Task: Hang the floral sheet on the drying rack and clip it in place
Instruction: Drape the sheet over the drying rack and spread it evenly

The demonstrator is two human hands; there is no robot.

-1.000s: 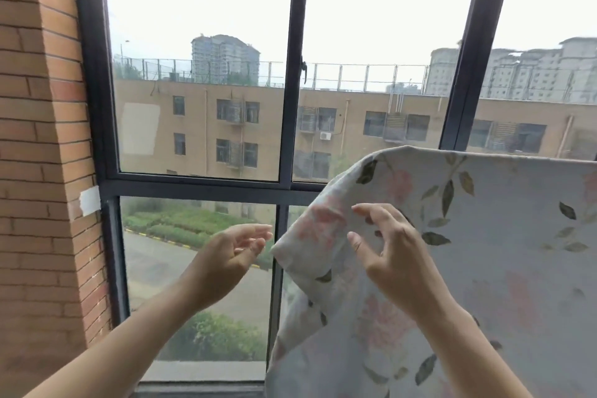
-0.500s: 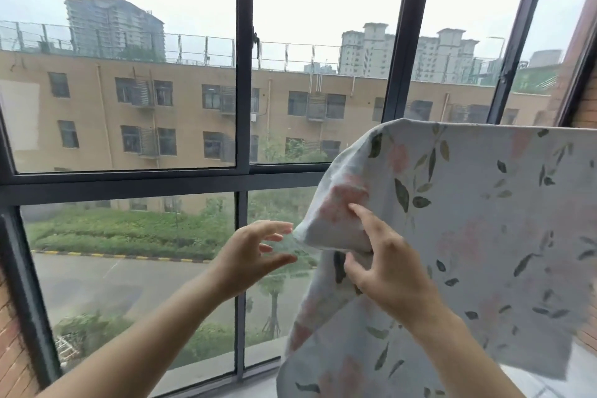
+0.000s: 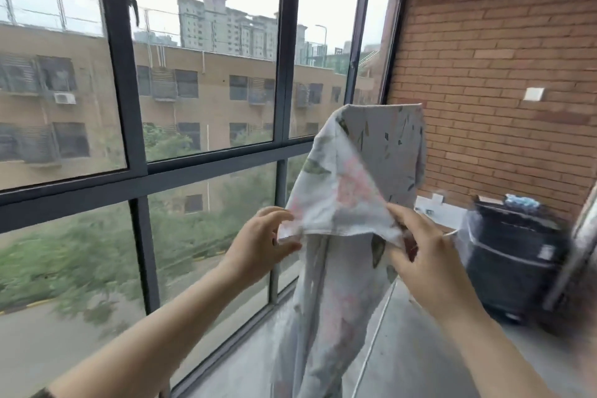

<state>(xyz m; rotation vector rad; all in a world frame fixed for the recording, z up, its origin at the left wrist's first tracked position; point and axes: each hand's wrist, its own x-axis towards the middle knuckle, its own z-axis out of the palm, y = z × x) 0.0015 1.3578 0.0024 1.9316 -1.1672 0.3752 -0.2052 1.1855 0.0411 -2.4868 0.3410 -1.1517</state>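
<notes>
- The floral sheet (image 3: pixel 342 191) hangs in front of the window (image 3: pixel 200 107), draped over something at its top edge near the brick wall (image 3: pixel 500 74) on the right. Its near hem is drawn toward the camera between both hands.
- The left hand (image 3: pixel 261 245) pinches the left end of that hem between thumb and fingertips. The right hand (image 3: pixel 426 255) has a bunch of cloth gathered in curled fingers at the right end.
- By its looks the sheet is thin, light and entirely limp: it folds into soft creases, sags between the two grips and falls in loose pleats toward the floor. It should neither slip much nor tear easily, though it will slump wherever it is unsupported.
- Best taken along the stitched hem or at a corner, hands apart, so the edge stays taut enough to lay straight.
- The drying rack itself cannot be made out; whatever carries the straight top fold is covered by the cloth.
- No clips are visible anywhere in view.
- The sheet's lower end runs out of the bottom of the frame, so its full length is unknown.
- A dark bin-like object (image 3: pixel 517 255) at far right is motion-blurred; what lies on top of it is unclear.
</notes>
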